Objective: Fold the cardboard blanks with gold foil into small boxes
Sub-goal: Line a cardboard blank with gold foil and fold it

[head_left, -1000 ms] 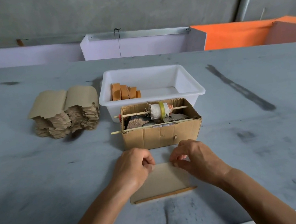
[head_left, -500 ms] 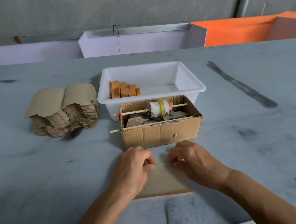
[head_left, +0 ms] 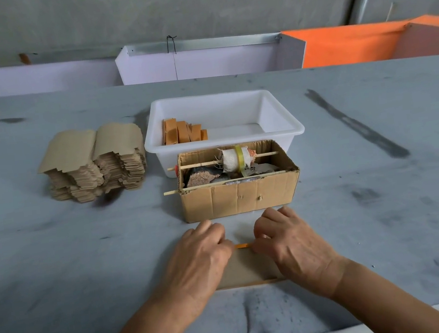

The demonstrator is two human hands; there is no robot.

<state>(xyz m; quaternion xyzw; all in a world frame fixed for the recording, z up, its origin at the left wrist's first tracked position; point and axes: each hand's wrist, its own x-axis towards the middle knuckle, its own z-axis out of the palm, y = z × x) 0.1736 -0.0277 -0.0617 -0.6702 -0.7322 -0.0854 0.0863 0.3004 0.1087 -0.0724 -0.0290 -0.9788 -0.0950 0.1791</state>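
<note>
At lower centre of the frame, the left hand (head_left: 197,258) and right hand (head_left: 292,240) lay knuckles-up on 1 flat cardboard blank (head_left: 250,268), fingers curled over its far edge, where a gold strip showed. The stack of blanks (head_left: 95,163) sat at left, the white tub (head_left: 285,127) at centre.

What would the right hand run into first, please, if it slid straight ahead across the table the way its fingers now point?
Most likely the near wall of the open cardboard box. The right hand points away from the person, its fingers close to that wall, with only bare table between, though depth is hard to judge.
</note>
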